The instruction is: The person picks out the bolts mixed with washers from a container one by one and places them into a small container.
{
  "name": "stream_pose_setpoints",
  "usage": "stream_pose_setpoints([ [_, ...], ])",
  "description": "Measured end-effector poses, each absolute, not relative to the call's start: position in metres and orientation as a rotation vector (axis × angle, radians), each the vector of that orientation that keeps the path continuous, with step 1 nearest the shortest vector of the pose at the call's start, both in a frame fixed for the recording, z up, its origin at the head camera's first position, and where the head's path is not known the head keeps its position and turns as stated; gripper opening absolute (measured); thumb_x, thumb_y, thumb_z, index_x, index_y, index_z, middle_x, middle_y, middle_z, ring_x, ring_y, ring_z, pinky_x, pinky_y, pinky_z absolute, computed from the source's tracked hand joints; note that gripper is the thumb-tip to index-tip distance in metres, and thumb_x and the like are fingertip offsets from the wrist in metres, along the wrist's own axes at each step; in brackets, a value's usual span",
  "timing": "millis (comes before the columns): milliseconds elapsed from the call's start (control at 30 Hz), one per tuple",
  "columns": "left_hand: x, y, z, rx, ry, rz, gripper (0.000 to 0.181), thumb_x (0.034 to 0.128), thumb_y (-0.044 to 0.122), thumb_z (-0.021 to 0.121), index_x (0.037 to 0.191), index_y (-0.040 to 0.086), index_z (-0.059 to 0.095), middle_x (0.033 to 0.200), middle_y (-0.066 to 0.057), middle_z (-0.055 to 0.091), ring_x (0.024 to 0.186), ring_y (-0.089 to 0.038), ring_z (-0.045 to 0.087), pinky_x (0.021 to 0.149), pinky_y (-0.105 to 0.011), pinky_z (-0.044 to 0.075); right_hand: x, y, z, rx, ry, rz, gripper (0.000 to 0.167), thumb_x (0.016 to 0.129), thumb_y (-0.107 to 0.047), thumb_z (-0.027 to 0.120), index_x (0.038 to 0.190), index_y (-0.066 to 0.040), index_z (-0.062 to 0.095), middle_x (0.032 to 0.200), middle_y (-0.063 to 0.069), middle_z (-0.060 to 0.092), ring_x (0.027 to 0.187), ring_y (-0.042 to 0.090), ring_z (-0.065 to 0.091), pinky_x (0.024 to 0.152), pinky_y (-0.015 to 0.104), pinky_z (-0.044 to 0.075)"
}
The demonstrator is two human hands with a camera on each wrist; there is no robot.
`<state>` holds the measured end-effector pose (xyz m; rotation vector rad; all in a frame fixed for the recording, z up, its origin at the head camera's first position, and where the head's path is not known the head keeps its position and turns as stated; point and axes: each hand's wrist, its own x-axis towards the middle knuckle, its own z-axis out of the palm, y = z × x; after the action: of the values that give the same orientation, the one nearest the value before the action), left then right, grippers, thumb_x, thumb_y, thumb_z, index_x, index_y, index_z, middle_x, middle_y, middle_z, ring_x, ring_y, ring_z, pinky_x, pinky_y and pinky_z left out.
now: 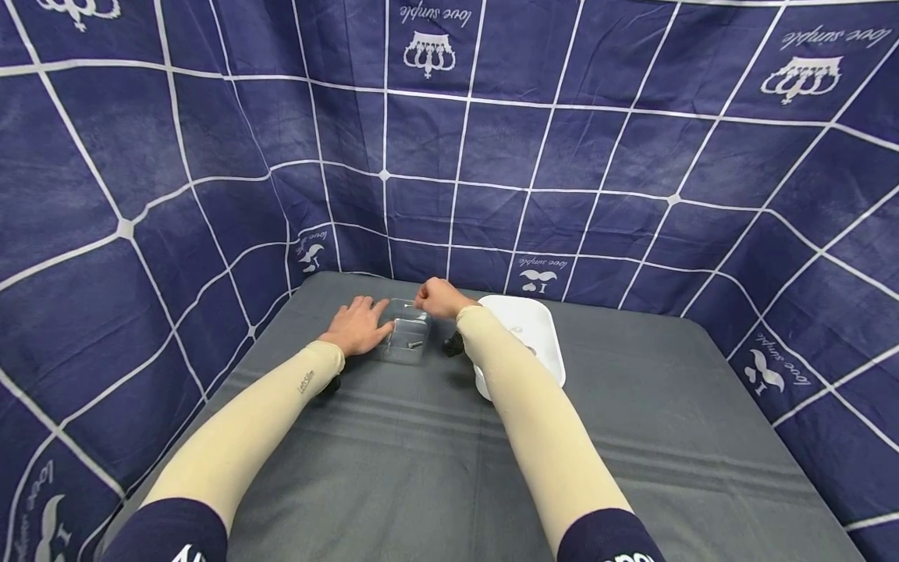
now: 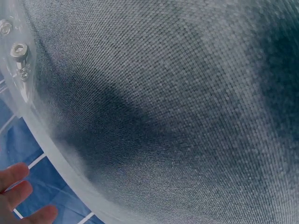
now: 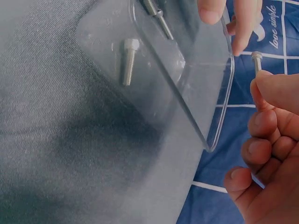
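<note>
Silvery bolt, navy backdrop (white-gridded)

R hand (cropped, R wrist cam) hides btm of bolt.

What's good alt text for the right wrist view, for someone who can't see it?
A right hand pinches a silver metal screw near a clear plastic box with more silver screws inside; the left hand is at the box's rim. Grey fabric lies beneath; blue cloth with white lines hangs behind.

The table offers free passage at lower centre; mid-frame, the left hand and white tray flank the clear box.
</note>
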<state>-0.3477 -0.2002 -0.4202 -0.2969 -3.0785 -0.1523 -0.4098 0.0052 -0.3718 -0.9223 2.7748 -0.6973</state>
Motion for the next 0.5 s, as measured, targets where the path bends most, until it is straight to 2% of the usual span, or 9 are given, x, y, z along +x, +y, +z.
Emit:
stream_pose_setpoints([
  [100,-0.3486,-0.1993,-0.4182,-0.288,-3.075,-0.155,0.066,0.1028,0.051,0.044,0.157,0.014,0.037,0.151,-0.022,0.043,0.144,-0.039,0.034,0.11,-0.064,0.033,-0.409,0.0013,-0.3694,-0.914,2.78,-0.698,0.045,0.099,-0.018,0.062,0.057,-0.017,0.046,0.062,-0.003,0.052,0.051,0.01,0.034,0.058,0.024,0.034],
  [233,-0.349,-0.1996,-0.419,-0.285,-3.08,-0.147,0.065,0.1029,0.051,0.044,0.157,0.015,0.037,0.151,-0.022,0.042,0.145,-0.039,0.034,0.111,-0.064,0.033,-0.4077,-0.0021,-0.3711,-0.893,2.783,-0.642,0.035,0.099,-0.017,0.06,0.065,-0.011,0.059,0.085,0.007,0.073,0.053,0.008,0.038,0.058,0.023,0.036],
  [367,-0.3481,-0.1995,-0.4222,-0.294,-3.079,-0.143,0.065,0.1029,0.051,0.044,0.157,0.015,0.037,0.151,-0.022,0.043,0.144,-0.039,0.034,0.11,-0.064,0.034,-0.4075,-0.0032,-0.3752,-0.886,2.78,-0.611,0.03,0.1,-0.017,0.06,0.082,0.003,0.072,0.101,0.009,0.077,0.054,0.009,0.04,0.058,0.023,0.036],
  [500,-0.3472,-0.1992,-0.4233,-0.301,-3.067,-0.142,0.065,0.1028,0.051,0.044,0.157,0.015,0.037,0.151,-0.022,0.044,0.144,-0.039,0.035,0.109,-0.064,0.035,-0.4075,-0.0012,-0.3767,-0.903,2.765,-0.657,0.028,0.099,-0.018,0.061,0.093,0.005,0.077,0.105,0.008,0.077,0.057,0.009,0.042,0.059,0.023,0.036],
])
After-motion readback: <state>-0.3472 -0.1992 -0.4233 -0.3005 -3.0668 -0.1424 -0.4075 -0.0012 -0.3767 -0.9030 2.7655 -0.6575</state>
